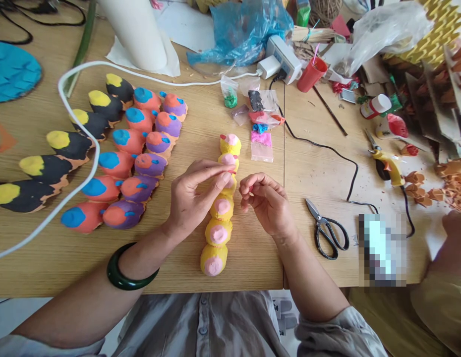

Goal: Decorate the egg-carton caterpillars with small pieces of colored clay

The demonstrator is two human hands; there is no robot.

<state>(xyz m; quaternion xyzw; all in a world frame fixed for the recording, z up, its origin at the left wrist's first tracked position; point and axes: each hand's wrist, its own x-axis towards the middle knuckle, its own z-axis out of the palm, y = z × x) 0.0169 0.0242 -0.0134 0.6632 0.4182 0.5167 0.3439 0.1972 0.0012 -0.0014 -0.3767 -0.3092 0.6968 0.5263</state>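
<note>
A column of yellow clay pieces with pink tops (218,233) lies on the wooden table (249,258) in front of me. My left hand (195,196), with a green bangle (124,272) on its wrist, pinches a small bit of pink clay between thumb and fingertips just over the column's upper part. My right hand (265,201) is curled to the right of the column, its fingertips closed on another small pink bit. The two hands are a few centimetres apart.
Rows of painted clay pieces lie left: black-yellow (48,166), pink-blue (115,163), purple-orange (150,163). A white cable (82,183) crosses them. Clay bags (260,139), black scissors (325,230), a glue gun (388,166), a red cup (311,73) and a power strip (284,57) lie right. Another person's arm (451,248) shows at far right.
</note>
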